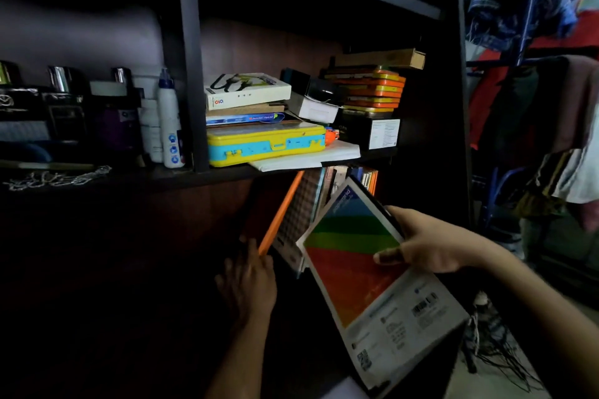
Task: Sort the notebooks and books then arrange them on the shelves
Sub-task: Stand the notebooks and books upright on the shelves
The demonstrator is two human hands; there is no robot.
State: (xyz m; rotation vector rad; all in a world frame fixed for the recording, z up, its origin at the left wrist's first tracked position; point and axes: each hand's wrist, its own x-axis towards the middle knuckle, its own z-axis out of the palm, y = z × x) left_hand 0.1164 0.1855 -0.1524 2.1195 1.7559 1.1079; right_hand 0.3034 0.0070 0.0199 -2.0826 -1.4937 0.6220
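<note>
**Striped notebook poised beside the lower shelf's gap**

Nearest of all is the rainbow-striped notebook (366, 266), held up in the right hand (428, 244), thumb laid across the red band of the cover and fingers wrapped round the far edge. Its long axis runs slantwise, the top corner aimed up towards the row of books (343, 178) standing on the lower shelf, the barcoded bottom corner hanging down towards the floor.

Left of the notebook, the left hand (249, 282) reaches into the lower shelf with fingers spread, the tips against the bottom end of an orange-edged book (280, 214) that leans to the right. Between that orange book and the striped notebook sits a checked-cover book (296, 220), also leaning. My guess is the left hand is steadying the leaning ones so the notebook can slide in just to their right; the right hand is plainly the nearer to that slot.

Above the notebook, the upper shelf carries a yellow and blue case (264, 142) with a white book (248, 91) stacked over it.

The lower shelf is very dark: its floor, its left half and the feet of the standing books cannot be made out. The notebook's lowest corner is cut off by the frame.
</note>
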